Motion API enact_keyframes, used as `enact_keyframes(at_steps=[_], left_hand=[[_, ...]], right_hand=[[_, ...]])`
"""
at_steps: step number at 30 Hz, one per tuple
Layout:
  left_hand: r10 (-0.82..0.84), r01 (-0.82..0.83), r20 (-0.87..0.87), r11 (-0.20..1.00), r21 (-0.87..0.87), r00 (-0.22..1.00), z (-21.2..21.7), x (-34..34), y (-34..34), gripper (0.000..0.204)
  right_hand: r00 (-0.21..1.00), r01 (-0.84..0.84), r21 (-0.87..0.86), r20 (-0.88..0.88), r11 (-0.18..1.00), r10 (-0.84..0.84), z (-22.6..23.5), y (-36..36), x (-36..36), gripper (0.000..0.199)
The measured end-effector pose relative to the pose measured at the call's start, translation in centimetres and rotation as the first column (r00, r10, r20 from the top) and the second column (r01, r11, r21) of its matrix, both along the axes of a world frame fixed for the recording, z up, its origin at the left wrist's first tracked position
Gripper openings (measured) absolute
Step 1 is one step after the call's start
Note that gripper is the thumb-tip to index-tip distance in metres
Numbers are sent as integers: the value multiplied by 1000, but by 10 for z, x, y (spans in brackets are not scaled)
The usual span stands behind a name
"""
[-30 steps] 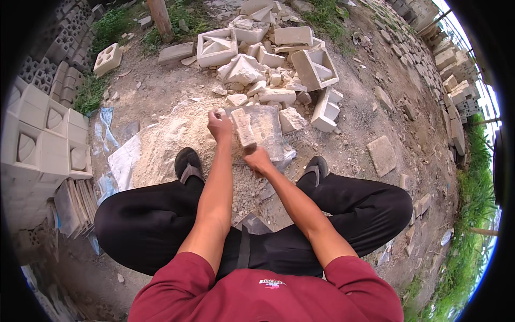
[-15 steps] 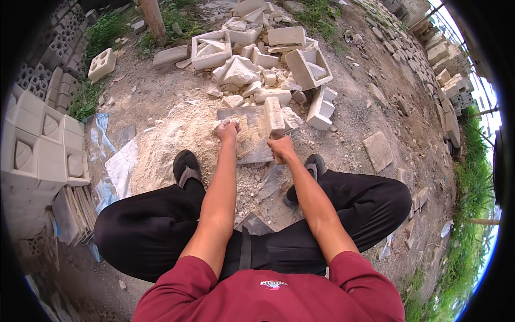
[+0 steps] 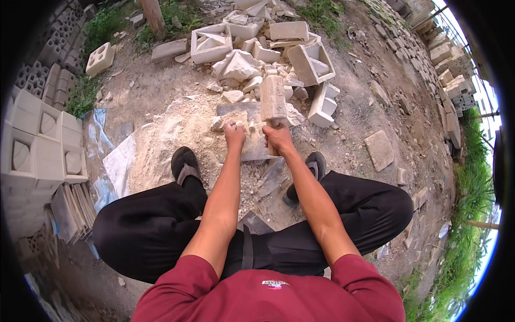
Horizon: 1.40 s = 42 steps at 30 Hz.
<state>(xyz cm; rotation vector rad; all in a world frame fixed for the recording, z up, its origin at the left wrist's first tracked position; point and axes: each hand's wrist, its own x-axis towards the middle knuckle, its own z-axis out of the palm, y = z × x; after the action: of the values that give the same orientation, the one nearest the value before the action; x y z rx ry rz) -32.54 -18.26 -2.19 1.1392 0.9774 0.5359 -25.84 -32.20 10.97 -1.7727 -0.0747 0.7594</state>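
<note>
My right hand (image 3: 278, 138) is wrapped round the handle of a wooden mallet (image 3: 273, 99). The mallet's blocky, dust-covered head is raised over the right side of a dark flat slab (image 3: 249, 154) on the ground. My left hand (image 3: 234, 135) is closed at the near edge of a pale broken chunk (image 3: 229, 118), which looks like plaster, and the fingertips are partly hidden. Crumbs lie on the slab beside this hand. A heap of pale crushed powder (image 3: 163, 140) spreads to the slab's left.
Beyond the slab is a pile of broken pale blocks (image 3: 236, 67) and hollow moulded pieces (image 3: 311, 64). Stacked blocks (image 3: 51, 145) and thin boards (image 3: 74, 214) stand at left. My feet flank the slab. A flat stone (image 3: 379, 150) lies at right.
The mallet has been lifted, its head now looking larger and closer. My left hand has shifted slightly right and nearer to me, and the pale chunk now shows beyond it.
</note>
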Motion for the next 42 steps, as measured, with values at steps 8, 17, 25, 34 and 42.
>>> enact_keyframes(at_steps=[8, 17, 25, 34, 42], left_hand=[[155, -141, -95, 980, 139, 983, 29, 22, -43, 29], [177, -177, 2, 984, 3, 984, -7, 2, -20, 31], [81, -69, -113, 991, 112, 990, -13, -3, -10, 35], [261, -276, 95, 933, 231, 961, 37, 28, 2, 31], [375, -351, 184, 925, -148, 909, 61, -3, 23, 34]], right_hand=[[876, -58, -373, 427, 926, 226, -75, -18, -36, 29], [989, -81, -25, 122, 996, 83, -12, 7, -24, 25], [973, -227, -307, -43, 924, 225, -18, 7, -23, 30], [890, -180, -286, 359, 941, 279, -69, -11, -19, 42], [983, -180, -157, 15, 971, 185, -6, 14, -21, 25]])
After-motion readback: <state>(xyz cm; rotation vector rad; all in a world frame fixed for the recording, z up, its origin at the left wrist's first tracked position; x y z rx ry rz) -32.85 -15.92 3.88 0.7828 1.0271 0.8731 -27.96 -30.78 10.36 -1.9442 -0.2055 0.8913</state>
